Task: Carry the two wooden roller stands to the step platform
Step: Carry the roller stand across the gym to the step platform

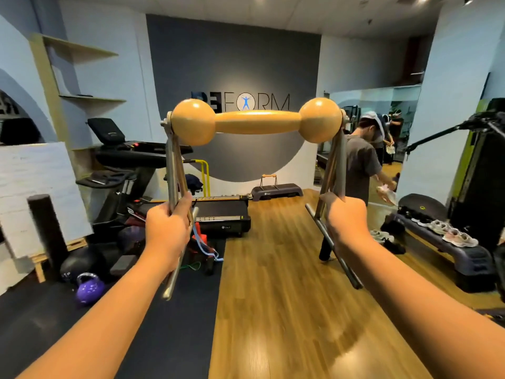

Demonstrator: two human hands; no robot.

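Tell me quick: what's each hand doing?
Left hand: holding the wooden roller stand by its left metal leg.
Right hand: holding its right metal leg.

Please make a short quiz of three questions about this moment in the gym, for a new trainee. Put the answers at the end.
1. True or false: the left hand and the right hand each grip a metal leg of the wooden roller stand.
2. Multiple choice: where is the second roller stand?
A. On the treadmill
B. On top of the step platform by the far wall
C. On a wall shelf
3. Fill in: the kettlebell on the dark mat at the left is coloured ____.

Key
1. True; the roller is held up in front of the camera.
2. B
3. Purple
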